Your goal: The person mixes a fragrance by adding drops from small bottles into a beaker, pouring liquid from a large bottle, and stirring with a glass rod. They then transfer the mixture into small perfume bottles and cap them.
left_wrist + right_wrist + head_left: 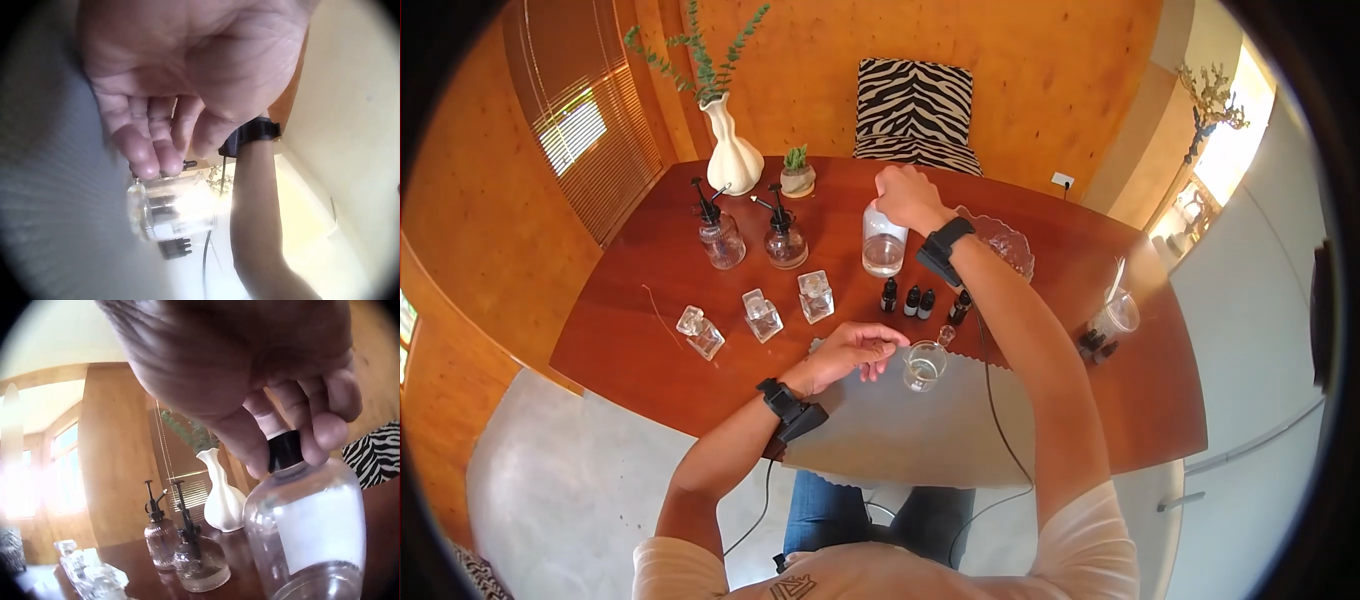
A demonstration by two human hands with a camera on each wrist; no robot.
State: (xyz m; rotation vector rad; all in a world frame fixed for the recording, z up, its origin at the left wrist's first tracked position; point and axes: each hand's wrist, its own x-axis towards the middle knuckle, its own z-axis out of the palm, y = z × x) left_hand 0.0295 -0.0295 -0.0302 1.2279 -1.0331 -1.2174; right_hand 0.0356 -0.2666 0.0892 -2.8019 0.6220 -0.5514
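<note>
In the head view my right hand (912, 200) grips the top of a clear bottle (884, 255) that has a white label and some clear liquid low inside. The right wrist view shows thumb and fingers pinching its black cap (285, 450). My left hand (850, 358) is beside a small glass beaker (924, 368), fingers loosely bent and holding nothing, fingertips right at the rim. A little clear liquid lies in the beaker, which stands on a grey mat (900, 430). Small black dropper bottles (889, 296) stand in a row between the two hands.
Three square glass bottles (763, 316) stand on the left, with two pump bottles (786, 245) behind them. A white vase (734, 160) and a small potted plant (797, 175) are at the back. A glass dish (1010, 245) sits behind my right forearm. A clear cup (1116, 313) stands farther right.
</note>
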